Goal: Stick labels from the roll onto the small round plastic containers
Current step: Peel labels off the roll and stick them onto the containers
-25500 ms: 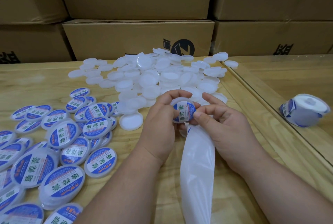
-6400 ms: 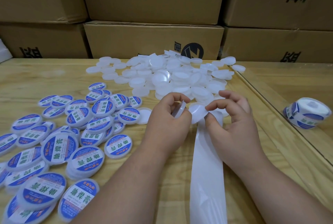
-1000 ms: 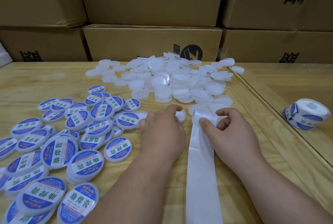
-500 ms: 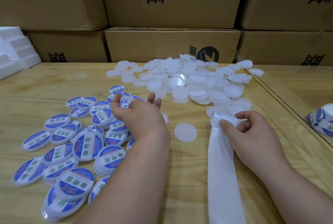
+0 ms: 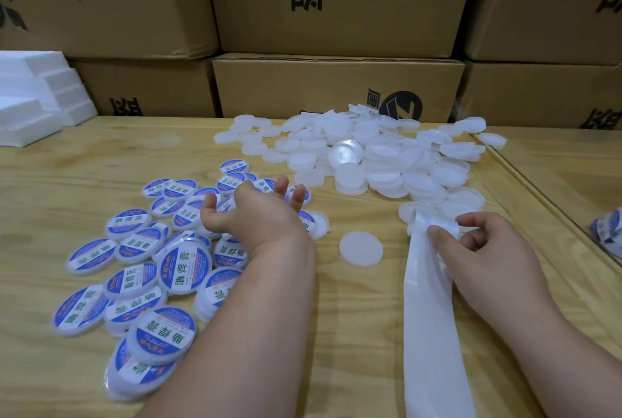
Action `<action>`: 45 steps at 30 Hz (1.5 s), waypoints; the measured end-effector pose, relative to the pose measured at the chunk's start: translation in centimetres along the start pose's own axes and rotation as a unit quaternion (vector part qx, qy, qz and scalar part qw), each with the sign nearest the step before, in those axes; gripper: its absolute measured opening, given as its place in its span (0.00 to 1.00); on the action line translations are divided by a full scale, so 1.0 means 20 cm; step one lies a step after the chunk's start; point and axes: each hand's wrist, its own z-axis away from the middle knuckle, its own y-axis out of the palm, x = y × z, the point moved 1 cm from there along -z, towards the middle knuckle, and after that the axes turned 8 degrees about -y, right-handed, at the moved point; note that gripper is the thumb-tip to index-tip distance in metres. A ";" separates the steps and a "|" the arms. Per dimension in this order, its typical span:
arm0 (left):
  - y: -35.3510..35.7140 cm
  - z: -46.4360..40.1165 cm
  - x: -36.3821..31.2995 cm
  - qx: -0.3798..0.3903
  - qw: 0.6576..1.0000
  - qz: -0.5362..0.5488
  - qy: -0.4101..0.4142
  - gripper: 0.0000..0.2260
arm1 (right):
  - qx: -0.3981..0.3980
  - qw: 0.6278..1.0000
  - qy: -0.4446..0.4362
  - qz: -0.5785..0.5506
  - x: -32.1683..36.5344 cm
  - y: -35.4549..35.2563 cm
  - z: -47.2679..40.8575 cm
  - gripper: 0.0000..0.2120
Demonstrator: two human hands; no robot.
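Our left hand (image 5: 259,215) hangs loose-fingered over the labelled containers (image 5: 183,269), holding nothing. Our right hand (image 5: 484,249) pinches the white liner strip (image 5: 430,316). One plain container (image 5: 360,248) lies between our hands, with the unlabelled pile (image 5: 370,155) beyond. We can't see inside any.

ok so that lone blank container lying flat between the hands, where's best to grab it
Pinch the blank container by its rim, from above. It lies flat on the table with nothing beside it, so the edge is free all round. The open left hand is nearest; the right hand holds the backing strip.
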 end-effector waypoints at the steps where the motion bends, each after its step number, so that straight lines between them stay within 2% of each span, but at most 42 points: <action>1: 0.00 0.01 0.00 0.005 1.000 -0.001 -0.003 0.20 | 0.000 1.000 -0.001 0.000 0.00 0.00 0.00 0.16; 4: 0.01 0.05 0.03 0.048 0.998 -0.031 -0.007 0.20 | 0.001 1.000 -0.001 0.001 0.00 0.00 0.00 0.16; 6: 0.00 0.07 0.05 0.121 0.980 -0.152 0.029 0.17 | 0.002 1.000 0.001 0.000 0.00 0.00 0.00 0.16; 7: -0.01 0.08 0.06 0.169 0.949 -0.256 0.067 0.15 | 0.004 1.000 0.002 0.001 0.01 0.00 0.00 0.16; 8: -0.01 0.08 0.08 0.222 0.895 -0.371 0.112 0.13 | 0.005 1.000 0.003 0.002 0.01 0.00 0.00 0.16; 9: -0.01 0.09 0.09 0.275 0.814 -0.486 0.158 0.10 | 0.005 1.000 0.003 0.002 0.01 -0.01 0.00 0.16; 11: -0.03 0.11 0.13 0.333 0.613 -0.687 0.203 0.09 | 0.006 1.000 0.003 0.004 0.01 -0.01 0.01 0.16; 12: -0.04 0.11 0.15 0.332 0.532 -0.753 0.201 0.12 | 0.006 1.000 0.003 0.004 0.01 -0.01 0.01 0.16; 13: -0.05 0.12 0.16 0.327 0.487 -0.789 0.184 0.16 | 0.006 1.000 0.003 0.004 0.02 -0.01 0.01 0.16; 14: -0.05 0.12 0.17 0.322 0.473 -0.803 0.168 0.20 | 0.006 1.000 0.003 0.005 0.02 -0.01 0.01 0.16; 18: -0.05 0.13 0.16 0.326 0.447 -0.813 0.181 0.29 | 0.006 1.000 0.004 0.003 0.02 -0.01 0.01 0.16; 22: -0.05 0.14 0.17 0.336 0.449 -0.810 0.172 0.26 | 0.005 1.000 0.006 -0.001 0.02 -0.01 0.01 0.15; 27: -0.08 0.16 0.21 0.354 0.451 -0.791 0.212 0.25 | -0.002 1.000 0.003 -0.012 0.02 -0.01 0.00 0.16; 31: -0.10 0.16 0.25 0.368 0.398 -0.812 0.218 0.28 | -0.013 1.000 0.000 -0.023 0.00 0.00 -0.01 0.16; 32: -0.10 0.16 0.26 0.368 0.401 -0.810 0.218 0.28 | -0.016 1.000 0.000 -0.025 -0.01 0.00 -0.01 0.16; 34: -0.10 0.14 0.27 0.364 0.445 -0.791 0.208 0.29 | -0.016 0.999 -0.001 -0.035 -0.02 0.00 -0.01 0.16; 36: -0.11 0.13 0.28 0.355 0.514 -0.757 0.193 0.30 | -0.012 0.999 -0.002 -0.050 -0.03 0.00 -0.01 0.14; 40: -0.12 0.11 0.30 0.353 0.618 -0.677 0.189 0.13 | -0.010 0.997 -0.017 -0.069 -0.03 0.01 -0.01 0.12; 45: -0.11 0.14 0.30 0.385 0.664 -0.607 0.206 0.06 | -0.018 0.994 -0.053 -0.093 -0.04 0.01 -0.02 0.14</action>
